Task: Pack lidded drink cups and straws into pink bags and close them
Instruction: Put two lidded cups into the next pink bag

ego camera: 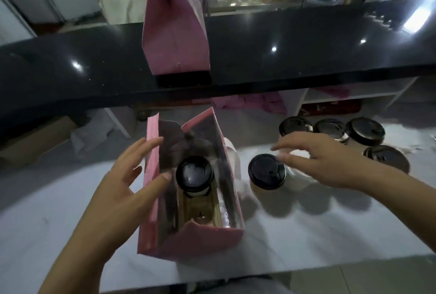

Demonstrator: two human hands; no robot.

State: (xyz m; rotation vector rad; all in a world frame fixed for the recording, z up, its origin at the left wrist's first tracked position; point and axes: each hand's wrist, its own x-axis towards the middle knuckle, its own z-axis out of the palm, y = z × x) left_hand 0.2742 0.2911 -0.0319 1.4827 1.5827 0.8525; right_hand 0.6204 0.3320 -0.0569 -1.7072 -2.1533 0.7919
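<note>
Status: one pink bag (pixel 174 34) stands folded shut on the black counter (pixel 283 57) along the far side; judged finished.

Second bag (pixel 200 241) stands open on the white table (pixel 306 234), near its front edge, about mid-width; one lidded cup (pixel 194 172) sits upright inside, in the far half; the near half of the bag floor is bare, so there looks to be room for one more.

Left hand (pixel 122 182): fingers spread and mostly straight, lying against the bag's left wall, thumb tip at the rim; it steadies the wall and grips nothing.

Right hand (pixel 318 164): fingers extended and blurred, reaching over the next cup (pixel 266 172), which stands on the table just right of the bag; fingertips are near its lid, not yet closed round it.

Four more lidded cups (pixel 365 130) are grouped toward the far right of the table.

No straws can be made out anywhere.

Remaining, by judgement: load the next cup, add straws, close this bag; the grouped cups imply further bags to fill.
</note>
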